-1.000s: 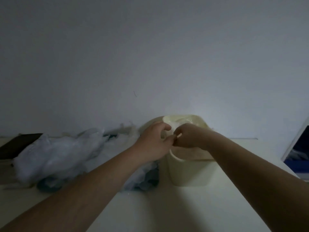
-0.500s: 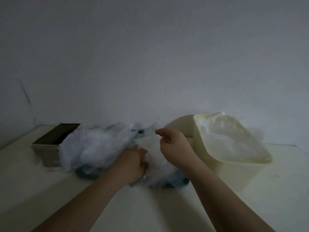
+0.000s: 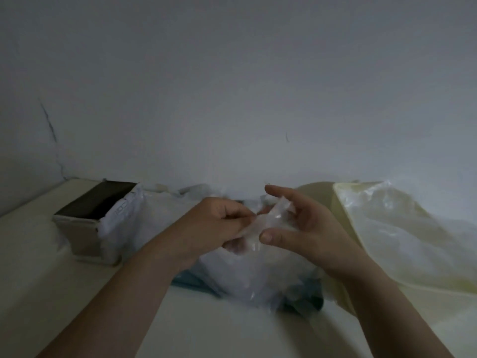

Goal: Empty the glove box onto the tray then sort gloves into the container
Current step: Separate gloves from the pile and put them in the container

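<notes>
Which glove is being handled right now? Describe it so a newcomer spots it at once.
Start at the cream plastic container on the right; left of it lies a heap of clear plastic gloves. Above that heap, one crumpled clear glove is held between the left hand and right hand, the only one lifted off the pile.

Table (image 3: pixel 232 332): box (image 3: pixel 85 236), container (image 3: pixel 338 200), perhaps tray (image 3: pixel 191 282).

Pale desk set against a plain wall.
A cream desk (image 3: pixel 219 329) is shown in dim light, backed along its far edge by a grey-white wall (image 3: pixel 232 73). Above the desk's far left corner a thin dark crack (image 3: pixel 49 122) is traced down the wall, and above the desk's middle a small dark mark (image 3: pixel 287 136) is seen.
</notes>
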`<action>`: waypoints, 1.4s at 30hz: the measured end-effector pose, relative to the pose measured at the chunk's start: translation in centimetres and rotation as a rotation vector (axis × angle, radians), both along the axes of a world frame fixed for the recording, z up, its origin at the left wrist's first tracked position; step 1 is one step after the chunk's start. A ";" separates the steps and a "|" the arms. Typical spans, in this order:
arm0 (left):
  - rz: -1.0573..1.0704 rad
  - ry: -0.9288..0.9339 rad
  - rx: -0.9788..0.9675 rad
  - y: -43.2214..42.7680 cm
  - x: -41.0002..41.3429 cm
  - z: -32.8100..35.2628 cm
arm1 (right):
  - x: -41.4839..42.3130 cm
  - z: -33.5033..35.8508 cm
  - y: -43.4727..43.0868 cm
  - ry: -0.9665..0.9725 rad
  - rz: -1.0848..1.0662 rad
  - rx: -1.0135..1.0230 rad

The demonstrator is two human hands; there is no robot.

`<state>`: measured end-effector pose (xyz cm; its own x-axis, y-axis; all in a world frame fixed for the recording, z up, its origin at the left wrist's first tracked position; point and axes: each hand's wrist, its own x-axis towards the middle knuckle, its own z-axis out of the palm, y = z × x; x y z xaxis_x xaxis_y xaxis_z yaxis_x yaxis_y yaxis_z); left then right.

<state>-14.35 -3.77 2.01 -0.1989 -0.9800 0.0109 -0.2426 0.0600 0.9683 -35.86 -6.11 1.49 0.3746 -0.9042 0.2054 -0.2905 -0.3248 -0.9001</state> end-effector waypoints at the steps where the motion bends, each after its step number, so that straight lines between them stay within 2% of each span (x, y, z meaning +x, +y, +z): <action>1: -0.047 0.066 0.046 0.2 0.1 0.3 | 0.1 0.2 0.1 -0.070 -0.017 0.033; 3: -0.034 0.255 0.124 0.0 0.2 0.4 | 0.8 0.4 0.5 -0.187 -0.082 0.099; 5: 0.066 0.504 0.226 -0.6 0.3 0.1 | 1.5 -0.5 0.4 -0.260 -0.138 0.176; 7: 0.134 0.640 0.299 -1.3 0.6 -0.4 | 2.1 -1.2 0.1 -0.353 -0.175 0.269; 11: 0.071 0.592 0.298 -1.5 0.8 -1.8 | 2.3 -1.9 -0.3 -0.472 -0.200 0.340; 13: 0.110 0.568 0.275 -1.6 0.8 -2.0 | 2.4 -2.1 -0.2 -0.478 -0.225 0.331; 15: 0.180 0.624 0.246 -1.8 1.1 -1.9 | 2.6 -2.4 -0.4 -0.520 -0.279 0.331; 17: 0.229 0.756 0.207 -1.9 1.7 -1.3 | 2.6 -2.8 -0.8 -0.578 -0.322 0.341; 19: 0.234 0.819 0.173 -1.7 2.7 -0.5 | 2.7 -3.3 -1.1 -0.560 -0.368 0.339; 21: 0.196 0.791 0.136 -1.4 3.4 0.1 | 2.7 -3.7 -1.2 -0.461 -0.468 0.272; 24: 0.139 0.696 0.106 -1.2 4.1 0.3 | 2.5 -3.6 -0.8 -0.283 -0.598 -0.018; 26: 0.058 0.630 0.105 -1.2 4.4 -0.1 | 2.2 -2.7 -0.4 -0.195 -0.546 -0.170; 28: -0.077 0.642 0.150 -0.9 4.0 -0.5 | 1.8 -1.7 0.1 -0.151 -0.341 -0.083; 30: -0.172 0.662 0.174 -0.6 3.2 -0.8 | 1.6 -0.8 0.6 -0.201 -0.064 0.177; 32: -0.139 0.618 0.143 -0.5 2.2 -1.0 | 1.5 -1.1 0.6 -0.294 0.136 0.391; 33: -0.091 0.572 0.105 -0.5 1.7 -1.2 | 1.4 -1.5 0.5 -0.346 0.164 0.461; 36: 0.021 0.349 -0.023 -0.3 0.7 -1.4 | 2.0 -2.6 -0.3 -0.430 0.006 0.505; 39: 0.092 0.166 -0.077 -0.6 0.5 -2.3 | 2.1 -2.6 -0.7 -0.484 -0.215 0.410; 42: 0.152 0.069 -0.088 -1.3 1.0 -2.9 | 1.7 -2.4 -1.0 -0.550 -0.326 0.323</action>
